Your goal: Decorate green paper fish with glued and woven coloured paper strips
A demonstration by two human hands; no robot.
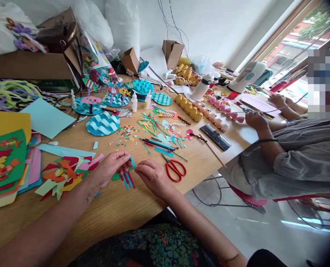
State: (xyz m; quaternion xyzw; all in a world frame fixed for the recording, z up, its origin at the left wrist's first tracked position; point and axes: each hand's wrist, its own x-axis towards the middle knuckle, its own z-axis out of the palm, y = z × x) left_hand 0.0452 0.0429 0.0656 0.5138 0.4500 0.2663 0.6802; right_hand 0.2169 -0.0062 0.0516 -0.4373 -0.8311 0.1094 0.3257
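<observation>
Pinching a little blue strip (132, 162) of paper over the table (120, 211).
The left hand (113, 166) pinches the blue strip at its fingertips; its long side points up and far. The right hand (153, 177) sits just right of it, fingers curled, and I cannot tell if it pinches anything. Red and blue strips (128, 180) lie between both hands; scissors (176, 170) lie further right.

Paper strips, lower centre.
Several red and blue strips (128, 180) lie side by side on the counter (120, 211), slightly fanned; a short teal strip (132, 162) tilts just above them.
</observation>
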